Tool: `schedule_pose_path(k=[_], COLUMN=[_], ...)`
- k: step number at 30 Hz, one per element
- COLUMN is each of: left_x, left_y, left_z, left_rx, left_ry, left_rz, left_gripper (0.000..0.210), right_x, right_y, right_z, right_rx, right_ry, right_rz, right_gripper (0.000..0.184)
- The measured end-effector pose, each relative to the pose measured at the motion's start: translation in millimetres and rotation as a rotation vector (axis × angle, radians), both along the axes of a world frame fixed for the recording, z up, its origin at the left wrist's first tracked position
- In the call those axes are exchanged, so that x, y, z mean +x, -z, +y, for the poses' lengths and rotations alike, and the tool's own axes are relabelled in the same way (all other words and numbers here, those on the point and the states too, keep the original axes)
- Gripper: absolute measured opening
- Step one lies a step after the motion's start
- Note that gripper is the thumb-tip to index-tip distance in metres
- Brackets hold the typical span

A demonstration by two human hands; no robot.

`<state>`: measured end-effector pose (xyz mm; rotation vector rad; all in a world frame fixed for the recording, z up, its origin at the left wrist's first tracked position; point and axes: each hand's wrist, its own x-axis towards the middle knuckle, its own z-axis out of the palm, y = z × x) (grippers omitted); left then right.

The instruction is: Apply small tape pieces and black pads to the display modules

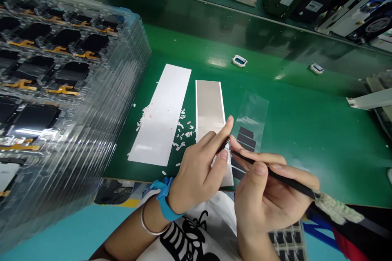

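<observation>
Above the beige strip, my left hand (203, 163) pinches a small black part (223, 145) between thumb and fingers; most of it is hidden. My right hand (269, 191) is closed around black tweezers (290, 182), whose back end is wrapped in ragged pale tape. Their tip meets the small part or lies right beside it. Under my hands is the beige strip (210, 102) with white edges. A clear film (252, 108) bearing several dark grey pieces (246, 142) lies to its right, partly covered by my right hand.
Stacked clear trays (70, 53) of black screens with orange flex cables rise at the left. A white sheet (162, 114) lies among paper scraps (180, 126). Two small white-framed parts (239, 61) sit farther back. A shelf (183, 2) with trays and boxes runs behind.
</observation>
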<state>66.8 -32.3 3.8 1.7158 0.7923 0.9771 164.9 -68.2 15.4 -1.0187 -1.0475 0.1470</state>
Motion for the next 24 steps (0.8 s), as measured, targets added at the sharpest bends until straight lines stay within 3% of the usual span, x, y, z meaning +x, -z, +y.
schedule_pose_path(k=[12,24], left_x=[-0.5,-0.1], left_y=[0.0,-0.2], left_z=[0.3,0.5], left_rx=[-0.004,-0.009], left_ry=[0.003,0.013], left_rz=[-0.007,0.016], left_gripper=[0.053,0.054], right_x=[1.7,4.3], right_y=[-0.4,-0.4], right_z=[-6.2,-2.5], right_rx=[-0.082,0.015], right_ry=[-0.006,0.004], right_rz=[0.011,-0.029], right_gripper=[0.026,0.028])
